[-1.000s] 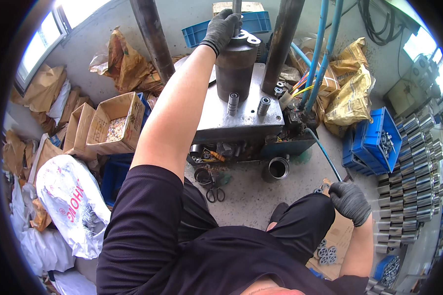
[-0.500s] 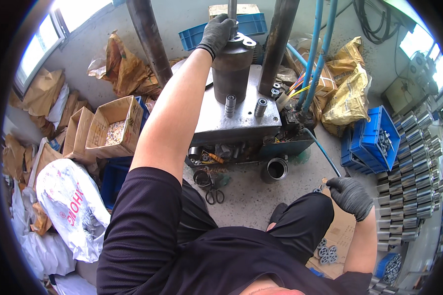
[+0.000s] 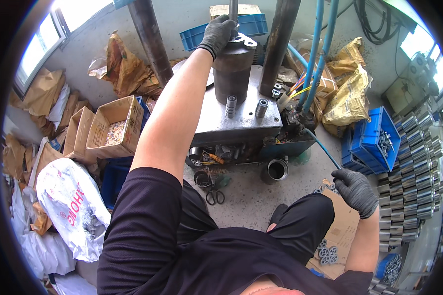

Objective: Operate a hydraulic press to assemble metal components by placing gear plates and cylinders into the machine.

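My left hand (image 3: 219, 35), in a dark grey glove, reaches to the top of a dark steel cylinder (image 3: 232, 78). Its fingers curl closed beside the vertical rod (image 3: 233, 11); whatever they grip is hidden behind them. A pale flat ring-shaped part (image 3: 250, 43) lies on the cylinder's top, to the right of that hand. The cylinder stands on a metal press table (image 3: 206, 121), where two short stacks of ring-shaped parts, one left (image 3: 231, 106) and one right (image 3: 262, 107), stand in front. My gloved right hand (image 3: 355, 192) is closed round the end of a thin blue lever (image 3: 325, 149).
Thick steel columns flank the cylinder, one left (image 3: 151, 42) and one right (image 3: 279, 46). An open metal pot (image 3: 274, 170) and scissors (image 3: 215, 197) are on the floor. Blue crates (image 3: 374, 140) and rows of shiny metal cylinders (image 3: 403, 187) stand right; cardboard boxes (image 3: 114, 129) stand left.
My right hand has shifted slightly up and right with the lever's end. My left hand stays at the top of the cylinder.
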A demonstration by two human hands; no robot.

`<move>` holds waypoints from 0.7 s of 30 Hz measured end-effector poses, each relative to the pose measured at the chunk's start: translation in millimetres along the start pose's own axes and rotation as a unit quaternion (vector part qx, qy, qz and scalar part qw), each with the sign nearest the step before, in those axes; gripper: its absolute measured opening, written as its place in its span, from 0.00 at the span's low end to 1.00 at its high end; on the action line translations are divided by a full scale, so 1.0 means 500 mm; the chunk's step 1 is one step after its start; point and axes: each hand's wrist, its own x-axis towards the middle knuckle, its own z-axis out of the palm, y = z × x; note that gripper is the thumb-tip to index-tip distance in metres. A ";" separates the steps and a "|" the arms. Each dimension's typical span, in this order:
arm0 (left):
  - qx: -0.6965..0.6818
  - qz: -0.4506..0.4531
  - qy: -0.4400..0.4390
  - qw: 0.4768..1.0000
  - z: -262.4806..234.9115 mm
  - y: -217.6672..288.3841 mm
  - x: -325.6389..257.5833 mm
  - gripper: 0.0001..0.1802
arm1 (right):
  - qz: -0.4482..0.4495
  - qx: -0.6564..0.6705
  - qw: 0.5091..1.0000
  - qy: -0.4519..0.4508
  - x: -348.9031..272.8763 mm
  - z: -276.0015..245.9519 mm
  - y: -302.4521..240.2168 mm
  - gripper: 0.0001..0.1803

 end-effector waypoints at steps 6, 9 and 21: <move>0.025 0.009 -0.002 1.000 -0.003 -0.008 0.007 0.19 | 0.004 -0.063 0.997 -0.035 -0.001 0.002 0.006 0.17; 0.005 0.001 -0.001 1.000 -0.001 -0.007 0.007 0.19 | 0.001 -0.014 1.000 -0.018 0.002 0.001 0.007 0.17; -0.003 0.002 -0.004 1.000 -0.001 -0.010 0.007 0.20 | -0.008 -0.010 0.996 0.085 0.003 0.002 0.001 0.16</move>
